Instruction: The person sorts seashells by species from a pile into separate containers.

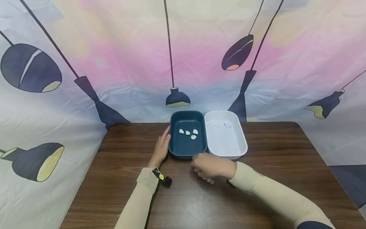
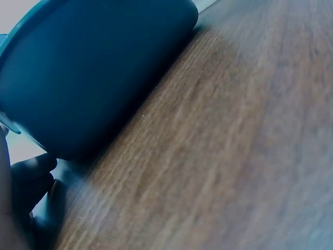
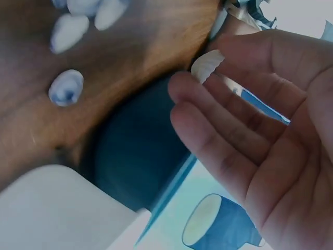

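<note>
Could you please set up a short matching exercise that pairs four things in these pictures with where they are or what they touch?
Things:
1. left hand
2. right hand
3. blue tray
4. white tray

Places or states:
A. holds four small white shells
B. pinches a ribbed white shell in its fingertips
C. rests flat against the blue tray's outer left wall
D. stands at the far right of the pair, touching the blue tray

Pairs: 1-C, 2-B, 3-A, 4-D
</note>
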A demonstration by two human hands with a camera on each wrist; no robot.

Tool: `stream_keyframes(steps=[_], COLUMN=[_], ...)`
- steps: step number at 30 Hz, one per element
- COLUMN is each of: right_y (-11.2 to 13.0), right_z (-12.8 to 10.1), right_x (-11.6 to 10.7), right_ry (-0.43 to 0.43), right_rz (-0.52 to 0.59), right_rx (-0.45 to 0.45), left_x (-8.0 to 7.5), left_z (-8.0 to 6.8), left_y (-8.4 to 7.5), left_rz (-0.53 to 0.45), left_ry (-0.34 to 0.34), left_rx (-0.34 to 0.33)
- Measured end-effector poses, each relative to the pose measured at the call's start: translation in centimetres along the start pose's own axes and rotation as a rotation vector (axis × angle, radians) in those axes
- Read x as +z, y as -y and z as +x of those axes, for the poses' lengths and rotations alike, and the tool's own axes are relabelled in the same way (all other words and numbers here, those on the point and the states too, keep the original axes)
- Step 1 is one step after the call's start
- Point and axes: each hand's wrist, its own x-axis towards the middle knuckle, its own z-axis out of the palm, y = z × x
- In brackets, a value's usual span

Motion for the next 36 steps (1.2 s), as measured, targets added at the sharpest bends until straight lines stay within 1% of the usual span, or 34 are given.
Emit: stream_keyframes(steps=[3, 6, 13, 18, 24, 30, 36], right_y=[-0.1, -0.3, -0.9, -1.1, -1.7, -2.2, -3.1], right_z=[0.2, 0.4, 1.0, 1.8, 3.2, 4.0, 5.3], right_x=[-1.0, -1.9, -3.5, -4.3, -5.0, -5.5, -5.5], right_ry=[0.0, -0.008, -0.043, -0.074, -0.107, -0.107, -0.126], right_rz=[-0.02, -0.008, 0.05, 0.091, 0.111, 0.113, 0.085], right_rx=[-0.043, -0.082, -0.153, -0.199, -0.186, -0.158, -0.13], left_x=[0.0, 0.0, 0.0, -0.1, -0.1, 0.1, 0.0], left_z=[0.1, 0.2, 0.2, 0.2, 0.2, -0.1, -0.1], left_y=[0.1, 0.2, 0.1, 0.0, 0.0, 0.2, 0.3], left_rz=[0.001, 0.0, -0.003, -0.005, -0.014, -0.007, -0.008], left_ry=[0.006, 0.005, 0.006, 0.008, 0.004, 0.005, 0.002], left_rx=[-0.001, 0.0, 0.0, 0.001, -0.002, -0.018, -0.016])
